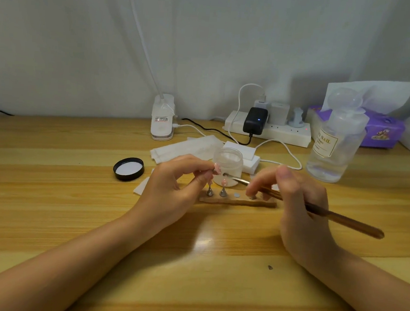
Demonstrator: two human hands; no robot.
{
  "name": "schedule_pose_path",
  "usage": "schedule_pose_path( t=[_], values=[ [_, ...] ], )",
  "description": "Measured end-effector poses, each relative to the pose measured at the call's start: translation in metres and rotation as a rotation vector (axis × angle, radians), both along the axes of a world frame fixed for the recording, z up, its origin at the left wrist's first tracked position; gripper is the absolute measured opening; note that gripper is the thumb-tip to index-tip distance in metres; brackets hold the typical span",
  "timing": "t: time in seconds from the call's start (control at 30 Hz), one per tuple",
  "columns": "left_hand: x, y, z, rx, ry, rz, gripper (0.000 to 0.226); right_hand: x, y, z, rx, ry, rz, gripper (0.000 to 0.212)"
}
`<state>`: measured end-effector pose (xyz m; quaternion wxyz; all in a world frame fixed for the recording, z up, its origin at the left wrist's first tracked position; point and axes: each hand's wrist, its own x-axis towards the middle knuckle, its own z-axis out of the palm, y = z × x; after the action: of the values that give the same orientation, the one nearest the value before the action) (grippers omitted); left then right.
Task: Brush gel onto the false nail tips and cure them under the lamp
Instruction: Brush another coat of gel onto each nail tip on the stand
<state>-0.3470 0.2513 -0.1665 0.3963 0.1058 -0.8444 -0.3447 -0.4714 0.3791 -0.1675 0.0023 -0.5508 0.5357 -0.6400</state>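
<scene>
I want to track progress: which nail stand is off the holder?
The one pinched in the left hand, its tip meeting the brush; two others stand in the holder.

Glossy wooden table point(71, 193), clear plastic bottle point(333, 146), metal-tipped wooden brush point(318, 210).

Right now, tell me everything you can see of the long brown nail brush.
The long brown nail brush has a slim glossy wood-look handle, a silver metal ferrule and a small tip. It lies nearly level, slanting from lower right up to the left. The right hand pinches it near the ferrule, and the handle end sticks out free past the hand. Its tip reaches the pink false nail tip held in the left hand, in front of the clear open jar.
</scene>
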Motion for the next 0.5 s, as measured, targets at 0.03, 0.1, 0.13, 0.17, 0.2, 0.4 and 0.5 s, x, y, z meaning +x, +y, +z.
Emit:
schedule_pose_path(
  t=[0.03,0.1,0.13,0.17,0.2,0.4,0.5],
  values=[
    [0.0,0.0,0.0002,0.006,-0.003,-0.001,0.021,0.0001,-0.0007,0.0004,0.016,0.003,-0.011,0.036],
    [0.0003,0.0003,0.0008,0.013,-0.008,-0.001,0.022,0.0011,-0.0033,0.0017,0.057,0.028,-0.036,0.032],
    [0.0004,0.0008,0.0011,0.011,-0.008,0.001,0.023,0.0015,-0.0043,0.002,0.073,0.056,-0.045,0.031],
    [0.0007,0.0009,0.0012,0.009,-0.005,0.004,0.024,0.0017,-0.006,0.0018,0.082,0.081,-0.048,0.031],
    [0.0009,0.001,0.001,0.007,-0.002,0.007,0.024,0.0016,-0.0067,0.001,0.087,0.088,-0.049,0.033],
    [0.0014,0.0011,0.0008,0.006,0.004,0.014,0.024,0.0001,-0.0011,-0.0008,-0.001,0.034,-0.033,0.039],
    [0.0014,0.0018,0.001,0.009,0.003,0.015,0.023,0.0007,-0.0032,0.0008,0.016,0.066,-0.07,0.035]
  ],
)
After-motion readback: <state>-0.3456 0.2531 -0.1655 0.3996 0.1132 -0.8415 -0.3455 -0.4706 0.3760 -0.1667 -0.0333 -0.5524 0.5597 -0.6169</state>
